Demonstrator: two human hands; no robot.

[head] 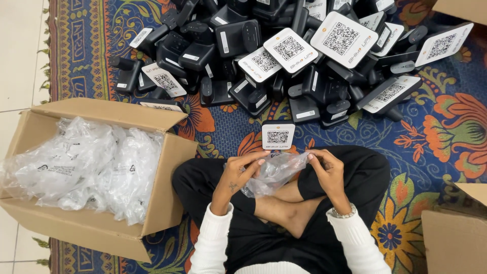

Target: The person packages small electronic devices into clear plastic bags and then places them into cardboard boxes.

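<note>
Over my crossed legs, my left hand (238, 175) and right hand (324, 165) both pinch one clear plastic bag (274, 172).

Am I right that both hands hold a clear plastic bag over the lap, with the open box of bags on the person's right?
Not quite. In the head view the cardboard box of clear bags sits on the person's left, not right. The rest holds: left hand and right hand both grip the clear plastic bag over the lap.

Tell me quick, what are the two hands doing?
Left hand: closed on the clear bag, pinching one edge.
Right hand: closed on the same bag's other edge.
</note>
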